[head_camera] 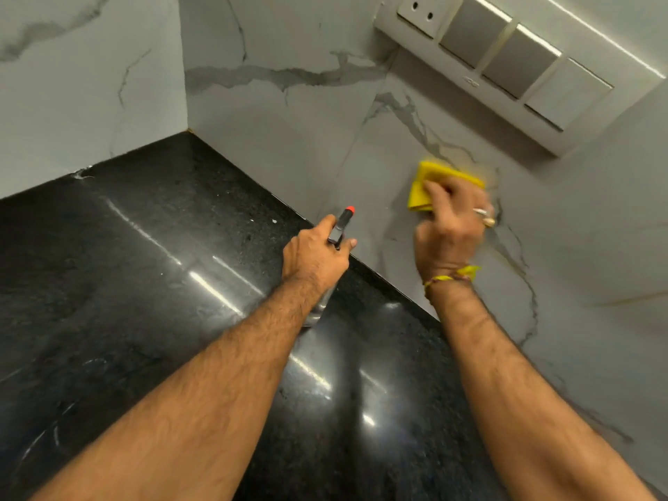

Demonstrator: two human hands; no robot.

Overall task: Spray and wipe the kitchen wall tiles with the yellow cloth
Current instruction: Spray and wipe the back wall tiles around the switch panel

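our right hand (448,226) presses yellow cloth (421,191) (blurred) on wall tile (379,139) mid-frame, fingers flat; left hand (314,258) fingers curled round spray bottle (341,226).

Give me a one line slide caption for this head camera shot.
Right hand presses the yellow cloth to the marble wall tile while the left hand holds the spray bottle.

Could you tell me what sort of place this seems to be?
Most likely a home kitchen: a polished black counter meets marble-look wall tiles, with a switch panel mounted on the wall.
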